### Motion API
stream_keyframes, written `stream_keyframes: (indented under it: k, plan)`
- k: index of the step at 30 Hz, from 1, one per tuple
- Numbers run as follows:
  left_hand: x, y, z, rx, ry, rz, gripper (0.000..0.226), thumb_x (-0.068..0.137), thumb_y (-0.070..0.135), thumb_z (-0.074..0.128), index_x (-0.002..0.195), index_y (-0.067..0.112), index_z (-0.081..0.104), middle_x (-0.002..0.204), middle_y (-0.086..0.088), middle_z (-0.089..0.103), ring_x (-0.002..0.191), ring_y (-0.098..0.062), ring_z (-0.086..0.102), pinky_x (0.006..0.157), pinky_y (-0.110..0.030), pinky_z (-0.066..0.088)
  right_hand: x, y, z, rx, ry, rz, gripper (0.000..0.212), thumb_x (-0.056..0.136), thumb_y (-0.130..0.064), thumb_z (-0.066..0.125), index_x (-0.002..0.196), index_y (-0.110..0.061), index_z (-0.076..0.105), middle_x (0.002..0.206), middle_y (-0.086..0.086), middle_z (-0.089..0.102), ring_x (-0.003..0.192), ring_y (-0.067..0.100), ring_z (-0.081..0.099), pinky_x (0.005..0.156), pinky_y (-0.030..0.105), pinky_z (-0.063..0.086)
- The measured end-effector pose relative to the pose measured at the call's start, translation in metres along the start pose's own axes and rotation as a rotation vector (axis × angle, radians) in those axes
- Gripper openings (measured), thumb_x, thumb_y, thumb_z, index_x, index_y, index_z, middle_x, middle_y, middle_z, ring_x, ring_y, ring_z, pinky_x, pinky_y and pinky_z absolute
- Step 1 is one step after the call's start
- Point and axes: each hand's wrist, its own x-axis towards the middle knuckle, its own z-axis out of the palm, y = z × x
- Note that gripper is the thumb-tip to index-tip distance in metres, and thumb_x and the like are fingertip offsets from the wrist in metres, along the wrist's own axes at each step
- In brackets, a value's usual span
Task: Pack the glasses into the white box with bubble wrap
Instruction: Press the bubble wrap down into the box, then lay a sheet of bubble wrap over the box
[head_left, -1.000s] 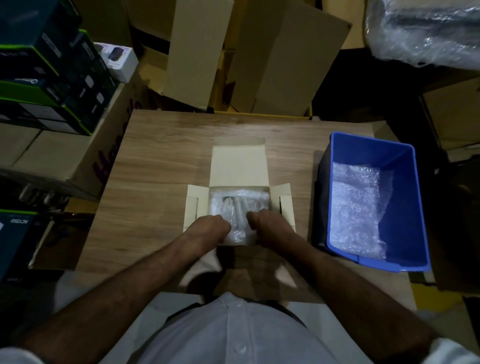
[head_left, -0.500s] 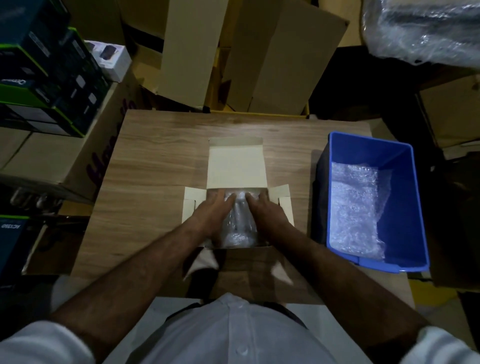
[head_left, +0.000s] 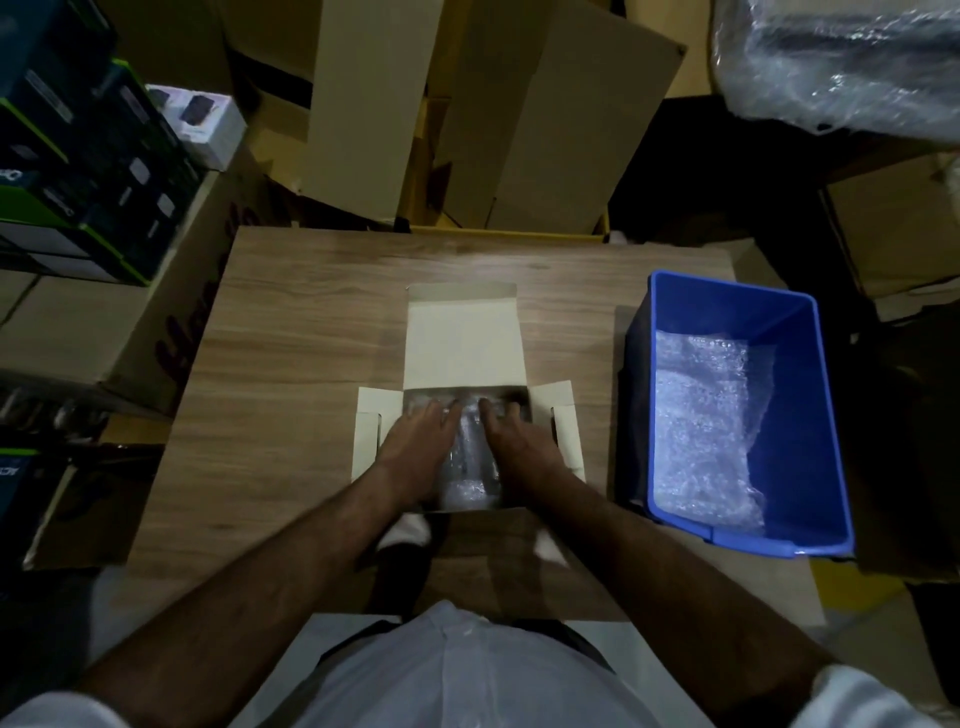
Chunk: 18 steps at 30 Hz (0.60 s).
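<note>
The white box (head_left: 464, 343) lies open on the desk (head_left: 291, 364), its lid folded back and side flaps out. Both the left hand (head_left: 418, 448) and right hand (head_left: 519, 451) rest inside it, fingers straight and slightly spread, pressing on the bubble wrap (head_left: 469, 467) that covers the glasses. A blue bin (head_left: 810, 415) holding more wrap stands just to the right.

Your left hand (head_left: 422, 447) and right hand (head_left: 522, 448) hide most of the white box (head_left: 462, 343) interior. The glasses inside it cannot be made out under blurred bubble wrap (head_left: 470, 467).
</note>
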Motion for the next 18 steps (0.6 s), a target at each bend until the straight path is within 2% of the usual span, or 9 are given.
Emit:
stream_keyframes:
  k: [3, 6, 10, 14, 18]
  plan:
    - [-0.012, 0.000, -0.007, -0.060, 0.015, 0.004, 0.093, 0.085, 0.027, 0.071, 0.159, 0.009, 0.018, 0.150, -0.015, 0.039, 0.134, -0.033, 0.044, 0.105, -0.043, 0.044, -0.016, 0.000, -0.015, 0.030, 0.073, -0.003, 0.102, 0.080, -0.026, 0.082, 0.158, -0.014, 0.018, 0.153, 0.019, 0.033, 0.123, 0.037, 0.055, 0.086, 0.042, 0.054]
    - [-0.025, 0.004, -0.012, -0.218, 0.100, 0.005, 0.098, 0.081, 0.039, 0.076, 0.159, 0.016, 0.021, 0.159, -0.011, 0.032, 0.145, -0.030, 0.034, 0.116, -0.042, 0.033, -0.037, 0.008, -0.030, 0.100, 0.277, -0.011, 0.083, 0.084, -0.029, 0.076, 0.153, -0.019, 0.030, 0.150, 0.011, 0.037, 0.116, 0.030, 0.060, 0.084, 0.043, 0.057]
    - [-0.023, 0.029, -0.020, -0.265, 0.256, 0.078, 0.083, 0.087, 0.045, 0.068, 0.157, 0.019, 0.031, 0.160, -0.013, 0.035, 0.145, -0.030, 0.035, 0.115, -0.043, 0.033, -0.062, 0.041, -0.039, 0.189, 0.458, -0.012, 0.072, 0.089, -0.032, 0.064, 0.153, -0.018, 0.034, 0.156, 0.016, 0.038, 0.139, 0.032, 0.043, 0.107, 0.043, 0.047]
    - [-0.006, 0.073, -0.036, -0.336, 0.369, 0.146, 0.070, 0.091, 0.047, 0.058, 0.153, 0.021, 0.037, 0.160, -0.011, 0.035, 0.144, -0.028, 0.037, 0.113, -0.044, 0.039, -0.097, 0.076, -0.048, 0.191, 0.588, 0.076, 0.066, 0.093, -0.032, 0.059, 0.154, -0.016, 0.036, 0.160, 0.018, 0.034, 0.144, 0.033, 0.038, 0.113, 0.041, 0.042]
    - [0.019, 0.122, -0.050, -0.314, 0.414, 0.210, 0.067, 0.093, 0.049, 0.048, 0.151, 0.017, 0.040, 0.158, -0.017, 0.036, 0.144, -0.032, 0.038, 0.114, -0.046, 0.039, -0.126, 0.117, -0.042, 0.232, 0.605, 0.187, 0.067, 0.097, -0.048, 0.049, 0.157, -0.024, 0.031, 0.166, 0.012, 0.022, 0.150, 0.027, 0.026, 0.119, 0.040, 0.033]
